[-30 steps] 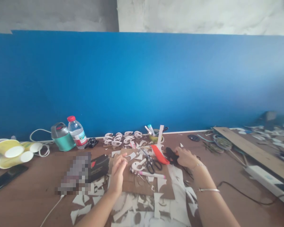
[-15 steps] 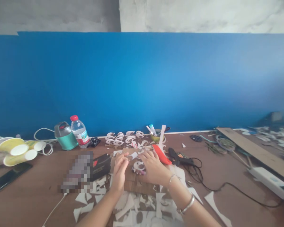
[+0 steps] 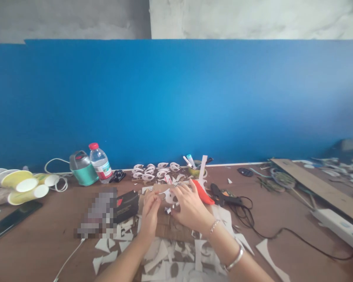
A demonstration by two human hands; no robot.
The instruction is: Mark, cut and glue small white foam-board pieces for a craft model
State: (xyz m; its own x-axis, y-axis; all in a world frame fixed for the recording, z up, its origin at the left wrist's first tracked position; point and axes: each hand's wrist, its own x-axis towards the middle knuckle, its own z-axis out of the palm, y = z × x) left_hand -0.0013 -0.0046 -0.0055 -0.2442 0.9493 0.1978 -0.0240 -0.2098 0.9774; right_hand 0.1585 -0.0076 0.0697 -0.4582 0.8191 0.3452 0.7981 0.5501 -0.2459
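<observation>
Nearest, cut white paper scraps (image 3: 159,256) cover the brown wooden desk (image 3: 59,223). Beyond them, the right hand (image 3: 189,205), fingers bent, touches a white curved paper cutout (image 3: 170,196) between both hands; the left hand (image 3: 150,211) is half-curled beside it, its grip unclear.

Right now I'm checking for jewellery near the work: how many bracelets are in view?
2, both on the right forearm: a thin bracelet at the wrist and a wider silver bangle farther up. None shows on the left forearm, but part lies out of view.
</observation>
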